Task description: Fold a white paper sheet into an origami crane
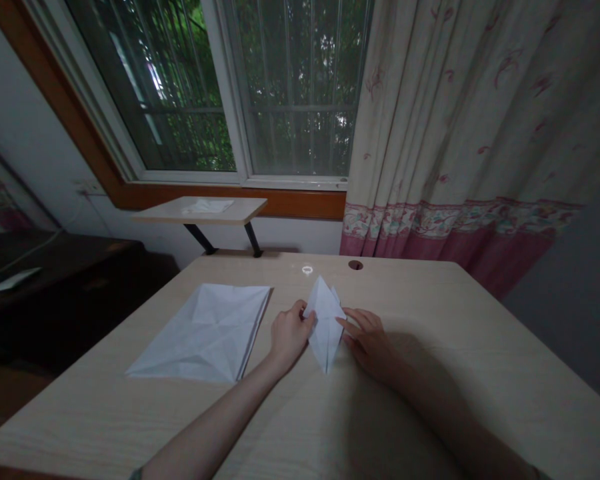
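Note:
A white paper folded into a narrow diamond [325,323] stands out at the middle of the table, one point toward the window and one toward me. My left hand [291,333] pinches its left corner between thumb and fingers. On the right side, my right hand [369,340] has its fingers apart, with fingertips touching the paper's right edge. A stack of larger creased white paper [207,333] lies flat to the left of my left hand.
The pale wooden table [480,347] has a round hole [355,265] and a small white ring [307,270] near its back edge. A raised shelf [165,211] at the back left bears a white crumpled paper [211,206]. Behind are a window and a curtain [430,133].

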The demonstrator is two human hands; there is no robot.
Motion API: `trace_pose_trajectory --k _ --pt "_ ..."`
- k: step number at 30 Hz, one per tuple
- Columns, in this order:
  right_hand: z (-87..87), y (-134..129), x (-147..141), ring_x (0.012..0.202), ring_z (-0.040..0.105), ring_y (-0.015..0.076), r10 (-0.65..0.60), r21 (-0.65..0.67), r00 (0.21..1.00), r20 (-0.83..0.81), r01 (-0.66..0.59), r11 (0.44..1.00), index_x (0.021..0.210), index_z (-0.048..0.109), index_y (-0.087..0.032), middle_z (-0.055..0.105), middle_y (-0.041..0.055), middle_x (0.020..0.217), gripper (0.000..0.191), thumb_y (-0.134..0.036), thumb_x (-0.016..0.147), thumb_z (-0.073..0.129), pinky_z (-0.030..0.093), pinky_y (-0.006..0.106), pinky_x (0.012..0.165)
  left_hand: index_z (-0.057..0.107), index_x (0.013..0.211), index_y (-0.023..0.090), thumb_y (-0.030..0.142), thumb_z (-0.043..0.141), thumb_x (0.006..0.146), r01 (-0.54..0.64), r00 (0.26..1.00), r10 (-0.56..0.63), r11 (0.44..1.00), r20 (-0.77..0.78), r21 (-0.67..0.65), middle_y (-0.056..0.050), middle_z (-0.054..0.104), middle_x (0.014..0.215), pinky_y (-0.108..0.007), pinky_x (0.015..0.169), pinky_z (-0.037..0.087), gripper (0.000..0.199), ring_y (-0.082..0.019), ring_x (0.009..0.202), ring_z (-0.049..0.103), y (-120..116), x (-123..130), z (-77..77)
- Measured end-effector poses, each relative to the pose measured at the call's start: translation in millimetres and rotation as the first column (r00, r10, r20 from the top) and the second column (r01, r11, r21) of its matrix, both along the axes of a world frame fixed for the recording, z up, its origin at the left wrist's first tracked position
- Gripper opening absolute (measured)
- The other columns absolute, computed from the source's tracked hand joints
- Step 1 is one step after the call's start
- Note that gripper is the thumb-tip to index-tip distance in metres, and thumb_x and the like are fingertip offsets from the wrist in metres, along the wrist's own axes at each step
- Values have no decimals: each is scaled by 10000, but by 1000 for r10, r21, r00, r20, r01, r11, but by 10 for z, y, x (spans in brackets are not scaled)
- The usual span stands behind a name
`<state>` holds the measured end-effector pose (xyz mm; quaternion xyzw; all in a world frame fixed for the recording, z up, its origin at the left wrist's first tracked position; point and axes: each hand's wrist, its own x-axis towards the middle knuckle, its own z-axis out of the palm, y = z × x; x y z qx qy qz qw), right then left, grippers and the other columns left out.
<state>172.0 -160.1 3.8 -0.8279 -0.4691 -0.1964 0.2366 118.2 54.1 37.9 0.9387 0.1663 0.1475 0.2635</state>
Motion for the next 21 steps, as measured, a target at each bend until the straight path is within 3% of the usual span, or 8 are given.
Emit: trace_pose_trajectory --k 6,14,21 --pt "-14 -1 4 1213 489 280 -1 8 1000 2 1 1000 1301 575 -219 564 130 1338 361 -201 954 478 389 491 1013 617 1059 254 304 597 850 3 1000 -3 999 0 32 -4 726 825 -251 618 351 216 -212 765 670 -11 -4 -2" --pt "-8 0 2 1216 481 281 14 14 1000 -1 -14 1000 1289 581 -209 563 137 1336 355 -186 955 463 387 495 1010 612 1070 251 270 592 805 3 1000 0 995 -31 96 -14 726 832 -275 646 383 267 -243 780 664 -24 12 -7" --pt "-17 -4 3 1209 485 277 1 13 1000 0 -1 1000 1298 579 -210 563 130 1337 358 -197 963 453 381 488 1015 632 1014 246 344 572 874 84 995 -83 996 59 -10 -1 707 785 -278 706 397 181 -222 749 638 -37 -13 -5"
